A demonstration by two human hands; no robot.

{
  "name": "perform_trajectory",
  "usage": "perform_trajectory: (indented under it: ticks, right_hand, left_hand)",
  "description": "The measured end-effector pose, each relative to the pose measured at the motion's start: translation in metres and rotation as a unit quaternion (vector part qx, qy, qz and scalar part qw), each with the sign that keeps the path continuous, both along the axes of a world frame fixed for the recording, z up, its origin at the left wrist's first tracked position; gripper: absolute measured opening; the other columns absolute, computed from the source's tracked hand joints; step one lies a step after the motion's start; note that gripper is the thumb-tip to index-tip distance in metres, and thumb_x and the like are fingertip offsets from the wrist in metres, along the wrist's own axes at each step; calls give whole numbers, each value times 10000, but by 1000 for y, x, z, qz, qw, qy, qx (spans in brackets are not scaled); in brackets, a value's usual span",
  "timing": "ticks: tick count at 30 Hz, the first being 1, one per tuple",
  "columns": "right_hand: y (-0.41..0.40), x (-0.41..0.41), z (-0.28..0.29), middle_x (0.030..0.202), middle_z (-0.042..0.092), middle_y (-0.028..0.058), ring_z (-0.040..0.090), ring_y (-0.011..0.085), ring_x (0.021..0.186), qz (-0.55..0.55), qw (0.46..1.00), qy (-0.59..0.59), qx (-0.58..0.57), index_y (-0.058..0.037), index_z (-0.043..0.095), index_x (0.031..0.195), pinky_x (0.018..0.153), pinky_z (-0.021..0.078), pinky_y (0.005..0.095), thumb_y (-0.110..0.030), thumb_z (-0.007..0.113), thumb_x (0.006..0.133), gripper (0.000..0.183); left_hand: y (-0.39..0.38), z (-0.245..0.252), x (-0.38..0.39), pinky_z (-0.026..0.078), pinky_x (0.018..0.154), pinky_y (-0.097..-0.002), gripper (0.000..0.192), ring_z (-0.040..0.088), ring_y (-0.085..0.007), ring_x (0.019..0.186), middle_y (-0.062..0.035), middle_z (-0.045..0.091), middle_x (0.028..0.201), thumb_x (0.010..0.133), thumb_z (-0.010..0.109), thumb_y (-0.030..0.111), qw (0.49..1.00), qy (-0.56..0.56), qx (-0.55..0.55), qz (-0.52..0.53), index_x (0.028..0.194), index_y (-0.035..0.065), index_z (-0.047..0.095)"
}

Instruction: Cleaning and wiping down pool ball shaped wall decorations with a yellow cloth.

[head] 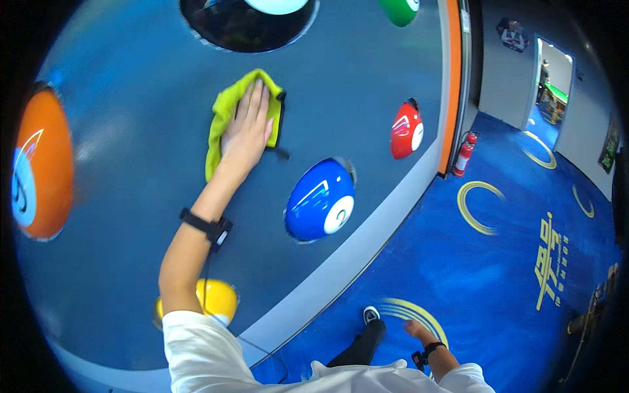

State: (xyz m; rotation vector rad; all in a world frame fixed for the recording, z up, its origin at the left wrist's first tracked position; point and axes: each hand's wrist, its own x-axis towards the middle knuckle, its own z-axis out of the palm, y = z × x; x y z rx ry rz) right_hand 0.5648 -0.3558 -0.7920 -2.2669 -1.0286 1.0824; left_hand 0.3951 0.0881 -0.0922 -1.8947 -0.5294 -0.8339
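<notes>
My left hand (249, 130) lies flat on a yellow-green cloth (216, 127), pressing it against a grey-blue wall panel (147, 162). A dark edging and a small dark tab show on the cloth's right side. Below and to the right of this hand, a glossy blue billiard-ball ornament (314, 201) protrudes from the panel. Above it is a large black ball ornament (245, 34). My right hand (415, 328) hangs low by my body over the blue floor, apart from the wall; its fingers are too small to make out clearly. Both wrists carry strapped black devices.
Orange (51, 167), red (405, 130), yellow (218, 299) and green (400, 12) ball ornaments also stick out. A red fire extinguisher (464, 154) stands beside the orange wall edge (451, 88). A doorway (550, 93) shows a person and a green-topped table. A cable trails from my left wrist.
</notes>
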Motion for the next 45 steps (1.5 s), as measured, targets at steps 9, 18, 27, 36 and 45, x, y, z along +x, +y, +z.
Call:
perform_trajectory:
  ticks: [9, 18, 27, 36, 45]
  right_hand:
    - [-15, 176, 49, 1105, 685, 116, 666, 223, 953, -61, 997, 10, -39, -92, 635, 1184, 801, 542, 369, -205, 623, 868, 336]
    - [-215, 259, 11, 916, 697, 136, 680, 315, 859, 55, 953, 3, -299, -77, 613, 1115, 749, 555, 412, -305, 458, 914, 342]
    - [-86, 438, -11, 764, 670, 78, 636, 188, 630, -240, 939, 145, -198, -89, 601, 1072, 544, 518, 336, -294, 484, 920, 280]
    - [13, 658, -40, 928, 707, 154, 687, 327, 838, -13, 979, 28, -201, -67, 686, 975, 731, 548, 424, -346, 518, 873, 341]
    - [220, 764, 25, 967, 689, 155, 659, 345, 903, 211, 976, -55, 25, -76, 641, 1012, 793, 529, 461, -298, 524, 889, 279]
  left_hand:
    - [-17, -78, -10, 252, 1153, -447, 623, 290, -334, 1414, -174, 274, 1545, 898, 612, 210, 966, -64, -248, -40, 1443, 35, 366]
    - [19, -140, -185, 335, 1001, -597, 741, 454, -534, 1153, -396, 511, 1193, 970, 372, 585, 879, -315, 115, 341, 941, -118, 604]
    - [28, -114, -67, 456, 767, -504, 425, 584, -476, 892, -312, 608, 1014, 976, 437, 272, 855, -411, 139, 285, 1096, -123, 541]
    - [57, -115, 199, 402, 918, -530, 397, 548, -449, 1072, -311, 578, 1175, 915, 475, 158, 832, -398, 13, 387, 1242, -65, 505]
    - [69, -159, 492, 76, 1127, -616, 704, 91, -516, 1416, -407, 158, 1483, 995, 311, 528, 902, -337, 17, 269, 1356, -68, 409]
